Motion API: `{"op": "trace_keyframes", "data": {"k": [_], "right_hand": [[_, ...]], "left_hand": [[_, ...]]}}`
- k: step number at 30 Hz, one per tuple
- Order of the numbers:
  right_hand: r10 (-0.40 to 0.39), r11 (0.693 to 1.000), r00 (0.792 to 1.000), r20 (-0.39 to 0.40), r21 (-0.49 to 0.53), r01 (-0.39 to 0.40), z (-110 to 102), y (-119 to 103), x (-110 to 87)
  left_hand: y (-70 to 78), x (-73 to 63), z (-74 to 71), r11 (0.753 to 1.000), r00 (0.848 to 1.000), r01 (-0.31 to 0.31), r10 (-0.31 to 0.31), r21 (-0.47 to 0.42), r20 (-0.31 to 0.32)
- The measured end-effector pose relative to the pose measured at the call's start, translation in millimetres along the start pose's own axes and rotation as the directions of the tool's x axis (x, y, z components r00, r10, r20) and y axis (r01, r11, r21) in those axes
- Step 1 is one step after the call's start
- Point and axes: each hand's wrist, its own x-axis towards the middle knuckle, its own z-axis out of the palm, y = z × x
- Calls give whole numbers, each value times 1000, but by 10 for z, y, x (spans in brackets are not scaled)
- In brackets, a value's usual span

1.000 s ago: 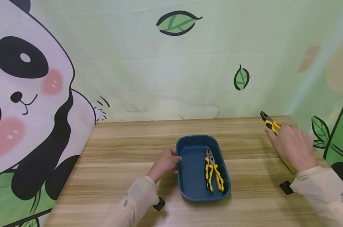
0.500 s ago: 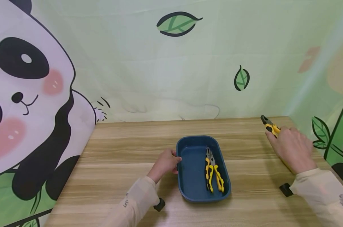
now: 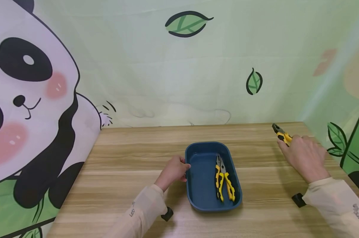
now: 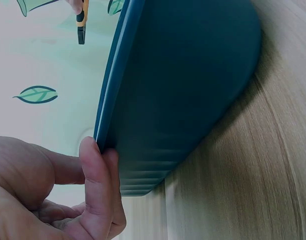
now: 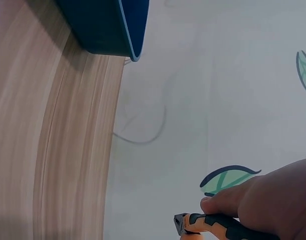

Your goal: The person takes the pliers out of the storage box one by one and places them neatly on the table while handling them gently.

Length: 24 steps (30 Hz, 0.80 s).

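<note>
A deep blue rectangular tray (image 3: 201, 198) stands on the wooden table, its left rim pinched between thumb and fingers of my left hand (image 3: 172, 169). In the left wrist view those fingers (image 4: 95, 175) lie against the rim's outer side. Inside the tray, along its right wall, lie yellow-and-black pliers (image 3: 226, 178), including a long-nosed pair. Off to the right, my right hand (image 3: 306, 155) grips another pair of pliers (image 3: 281, 135) by the yellow-and-black handles, dark head pointing away and left. The palm hides most of those handles. In the right wrist view, the thumb (image 5: 225, 200) lies along one handle.
The wood-grain table (image 3: 131, 152) ends at the back against a pale green cloth (image 3: 137, 66) printed with leaves and a large panda (image 3: 27, 99). A side cloth panel (image 3: 356, 142) borders the table's right edge. Dark blocks sit at both cuffs.
My right hand and its pliers have sunk slightly toward the table. The left hand stays on the tray rim, and the tray has not moved.
</note>
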Motion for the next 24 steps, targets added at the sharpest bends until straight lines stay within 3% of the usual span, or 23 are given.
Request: {"op": "trace_keyframes", "data": {"k": [24], "right_hand": [[22,999,995,100,40,-26,133,-3,-8]], "left_hand": [[-12,19,2,1000,1000,-3,4,8,-7]]}}
